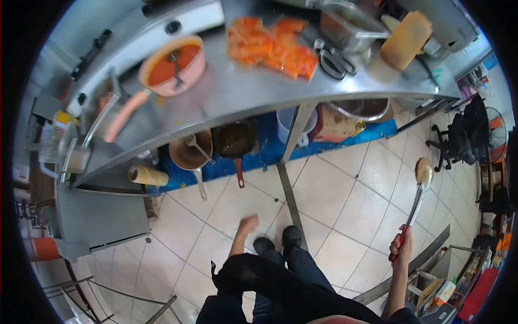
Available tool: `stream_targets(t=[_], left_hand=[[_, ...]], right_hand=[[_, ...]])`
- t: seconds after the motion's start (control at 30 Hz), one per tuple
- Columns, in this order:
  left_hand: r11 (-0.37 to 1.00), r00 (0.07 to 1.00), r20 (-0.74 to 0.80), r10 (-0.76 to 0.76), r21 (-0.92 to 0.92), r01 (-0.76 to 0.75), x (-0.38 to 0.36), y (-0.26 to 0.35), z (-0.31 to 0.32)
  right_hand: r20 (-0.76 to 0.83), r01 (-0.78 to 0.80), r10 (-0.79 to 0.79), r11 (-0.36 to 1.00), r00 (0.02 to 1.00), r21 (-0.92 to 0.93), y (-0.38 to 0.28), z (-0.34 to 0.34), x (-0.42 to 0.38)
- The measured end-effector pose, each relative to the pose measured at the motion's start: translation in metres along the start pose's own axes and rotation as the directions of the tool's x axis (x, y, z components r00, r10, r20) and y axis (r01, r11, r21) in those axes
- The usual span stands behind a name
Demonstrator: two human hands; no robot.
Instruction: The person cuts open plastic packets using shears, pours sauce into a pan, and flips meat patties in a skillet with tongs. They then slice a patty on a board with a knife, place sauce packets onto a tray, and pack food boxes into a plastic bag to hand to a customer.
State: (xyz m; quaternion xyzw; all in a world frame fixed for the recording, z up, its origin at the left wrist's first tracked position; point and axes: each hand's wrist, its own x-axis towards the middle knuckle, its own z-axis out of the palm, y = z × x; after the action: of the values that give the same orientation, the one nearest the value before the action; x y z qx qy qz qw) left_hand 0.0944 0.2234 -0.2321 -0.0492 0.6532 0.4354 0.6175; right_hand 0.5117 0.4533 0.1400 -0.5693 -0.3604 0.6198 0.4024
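My right hand (401, 245) is closed around the red handle of metal tongs (414, 208), held up and away from me on the right. A browned piece of food (423, 169) sits at the far end of the tongs. My left hand (248, 224) hangs low over the floor in front of my body, slightly blurred, its fingers loosely apart and nothing in them. Ahead of it, on the shelf under the counter, lie a pan with a slotted spatula (194, 144) in it and a dark frying pan (236, 141).
On the steel counter (226, 102) stand a pink saucepan (189, 73) of red sauce, orange-red packets (272, 46), black-handled scissors (333, 62) and a metal container (350, 27). A cardboard box (334, 125) is below. An office chair (458, 132) and a fan stand right.
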Motion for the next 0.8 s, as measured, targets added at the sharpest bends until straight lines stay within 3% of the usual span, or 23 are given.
stream_targets(t=[0.03,0.1,0.13,0.17,0.2,0.23,0.3,0.33,0.37,0.43,0.47,0.5,0.57,0.6,0.67,0.73,0.77,0.8], left_hand=[[0.998,0.997,0.049,-0.056,-0.038,0.058,-0.063,0.011,0.011],[0.981,0.992,-0.119,-0.037,-0.195,0.013,-0.154,0.032,0.004],[0.912,0.850,-0.388,0.356,-0.052,-0.406,-0.176,0.039,-0.005],[0.684,0.503,-0.549,0.667,0.184,-0.706,-0.204,0.063,-0.010],[0.600,0.239,-0.588,0.773,0.554,-0.578,-0.225,0.101,-0.028],[0.448,-0.024,-0.511,0.859,0.774,-0.447,-0.280,0.168,-0.012],[0.120,-0.109,-0.203,0.973,0.848,-0.516,-0.349,0.277,-0.003],[-0.020,-0.058,-0.010,0.998,0.866,-0.499,-0.374,0.325,0.002],[-0.155,-0.071,0.139,0.988,0.928,-0.340,-0.384,0.358,0.005],[-0.224,-0.075,0.216,0.973,0.968,-0.110,-0.379,0.401,0.000],[-0.159,0.082,0.170,0.982,0.979,-0.127,-0.366,0.415,-0.013],[-0.170,0.121,0.169,0.978,0.985,0.000,-0.350,0.426,-0.021],[-0.054,0.213,0.053,0.976,0.999,0.001,-0.345,0.444,-0.022],[-0.058,0.208,0.056,0.977,0.998,0.003,-0.343,0.452,-0.021],[-0.014,0.335,-0.015,0.942,0.996,0.083,-0.337,0.467,-0.024],[0.088,0.557,-0.102,0.824,0.995,0.052,-0.295,0.483,-0.051],[0.364,0.702,-0.102,0.705,0.901,-0.235,-0.283,0.481,-0.054],[0.632,0.812,-0.031,0.583,0.645,-0.429,-0.276,0.478,-0.056]], right_hand=[[-0.012,-0.019,0.019,1.000,1.000,0.024,-0.015,-0.001,-0.011],[-0.024,-0.069,0.070,0.998,0.997,0.009,-0.049,-0.001,-0.033],[-0.015,-0.081,0.081,0.997,0.997,0.003,-0.066,-0.002,-0.043],[-0.012,-0.092,0.092,0.996,0.996,-0.004,-0.080,-0.003,-0.052],[0.007,-0.088,0.088,0.996,0.996,-0.030,-0.092,-0.007,-0.059],[0.013,-0.089,0.089,0.995,0.996,-0.034,-0.107,-0.006,-0.068],[0.006,-0.064,0.065,0.993,0.998,-0.094,-0.127,-0.005,-0.078],[0.029,-0.044,0.048,0.993,0.998,-0.111,-0.138,-0.001,-0.085],[0.046,-0.029,0.036,0.991,0.998,-0.130,-0.148,0.002,-0.090],[0.099,0.009,0.001,0.994,0.995,-0.107,-0.149,-0.004,-0.083],[0.114,0.009,0.005,0.992,0.993,-0.123,-0.160,0.000,-0.085],[0.140,0.007,0.013,0.990,0.990,-0.140,-0.167,0.005,-0.087],[0.139,0.011,0.007,0.992,0.990,-0.128,-0.181,0.014,-0.087],[0.167,0.017,0.004,0.992,0.986,-0.125,-0.185,0.018,-0.086],[0.185,0.025,-0.004,0.993,0.983,-0.112,-0.189,0.022,-0.082],[0.206,0.024,0.000,0.993,0.978,-0.116,-0.190,0.025,-0.073],[0.233,0.023,0.006,0.992,0.972,-0.123,-0.191,0.027,-0.072],[0.236,0.039,-0.004,0.989,0.972,-0.145,-0.194,0.028,-0.070]])
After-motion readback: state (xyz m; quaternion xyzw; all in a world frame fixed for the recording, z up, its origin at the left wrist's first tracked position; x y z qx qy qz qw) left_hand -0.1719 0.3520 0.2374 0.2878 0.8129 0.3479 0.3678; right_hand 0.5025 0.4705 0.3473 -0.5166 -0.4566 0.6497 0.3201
